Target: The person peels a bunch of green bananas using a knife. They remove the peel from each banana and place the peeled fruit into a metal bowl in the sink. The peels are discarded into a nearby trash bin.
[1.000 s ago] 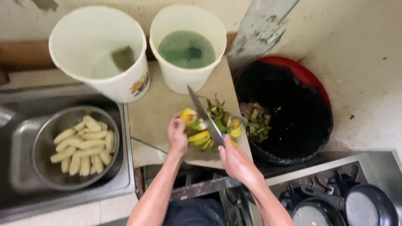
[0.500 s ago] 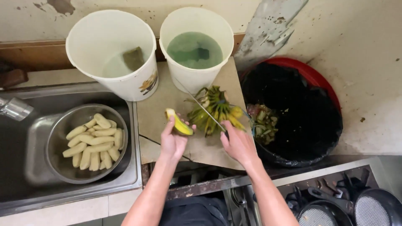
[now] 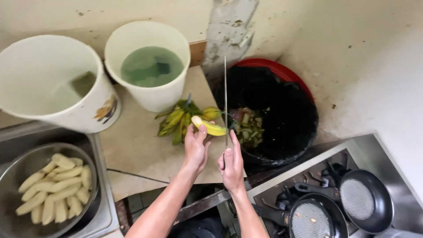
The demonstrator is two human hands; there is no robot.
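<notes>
Two hands over a board: a banana (image 3: 210,127) is gripped by the left hand (image 3: 196,147), a knife (image 3: 225,103) by the right hand (image 3: 231,164).

The banana is held closed in the left fingers, its far end touching the blade, which is pointed straight away from the right fist. Just beyond the left hand, a bunch of green bananas (image 3: 178,120) lies on the board (image 3: 136,145). Beyond that, two white buckets (image 3: 150,88) are seen. A black-lined bin (image 3: 291,119) with peels sits right of the knife; a bowl of peeled bananas (image 3: 53,185) lies far left.
</notes>
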